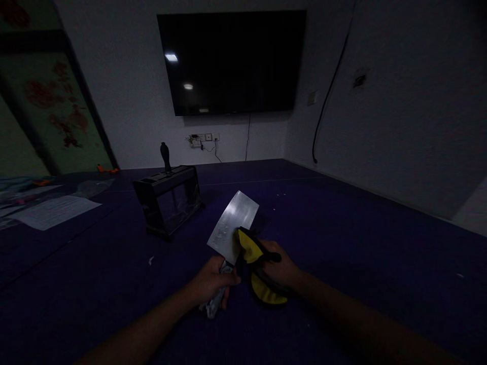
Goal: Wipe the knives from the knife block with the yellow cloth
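My right hand (pixel 282 264) is closed round the yellow-and-black handle (pixel 250 248) of a hand tool. Against it is a broad, shiny metal blade (pixel 234 223), tilted up and away from me; their join is too dark to make out. In my closed left hand (pixel 211 279) is a crumpled grey-white wad (pixel 213 303), held at the blade's near end. Whether it is cloth or paper I cannot tell. The left fingertips come close to the handle.
A black open-sided frame (pixel 165 185) with an upright knob handle stands left on the dark blue surface (pixel 342 243). White paper sheets (pixel 57 210) and orange objects (pixel 107 169) lie far left. Small white scraps are scattered about. Ahead are a wall-mounted television (pixel 236 61) and a hanging cable (pixel 331 86).
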The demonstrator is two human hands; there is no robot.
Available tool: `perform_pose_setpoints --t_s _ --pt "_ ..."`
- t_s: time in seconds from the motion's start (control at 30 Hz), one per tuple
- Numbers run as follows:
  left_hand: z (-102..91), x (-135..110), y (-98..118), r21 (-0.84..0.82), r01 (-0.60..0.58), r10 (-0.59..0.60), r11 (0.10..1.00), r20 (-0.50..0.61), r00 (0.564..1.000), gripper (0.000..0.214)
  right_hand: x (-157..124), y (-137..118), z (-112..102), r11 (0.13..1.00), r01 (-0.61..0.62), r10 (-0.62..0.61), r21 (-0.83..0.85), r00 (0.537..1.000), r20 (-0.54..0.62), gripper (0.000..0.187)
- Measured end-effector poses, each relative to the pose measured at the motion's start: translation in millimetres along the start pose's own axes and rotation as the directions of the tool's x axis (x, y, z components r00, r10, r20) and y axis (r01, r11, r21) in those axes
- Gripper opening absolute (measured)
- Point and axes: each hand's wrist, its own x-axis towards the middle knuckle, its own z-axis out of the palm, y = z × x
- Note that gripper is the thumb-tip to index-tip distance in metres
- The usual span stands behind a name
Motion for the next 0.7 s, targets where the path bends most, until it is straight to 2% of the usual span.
perform_pose_setpoints --t_s 0.2,0.37,0.47,0.57,0.7 --pt "-1.2 -0.6 -1.4 -0.021 0.003 -0.003 1.0 -0.003 1.0 0.021 -0.9 4.7 -0.3 0.998 -0.008 0.011 -0.057 0.998 0.055 0.013" --pt "-1.3 -1.5 -1.6 -0.01 -0.001 0.001 1.0 0.016 1.0 0.018 -1.9 0.0 -1.5 0.981 0.093 -0.063 -0.17 0.982 0.176 0.02" --pt "-0.3 -2.3 0.1 0.007 -0.011 0.01 1.0 0.026 1.0 0.015 -1.5 -7.7 -2.6 0.967 0.169 -0.113 -0.193 0.956 0.27 0.034" --pt "0.2 -2.1 0.9 0.017 -0.023 0.022 1.0 0.034 0.999 0.016 -0.7 -13.5 -3.4 0.95 0.237 -0.145 -0.204 0.911 0.385 0.048" --pt "-0.3 -0.2 -1.5 0.007 -0.036 0.036 0.999 0.05 0.998 0.018 0.0 -14.8 -4.2 0.928 0.286 -0.148 -0.239 0.871 0.468 0.052"
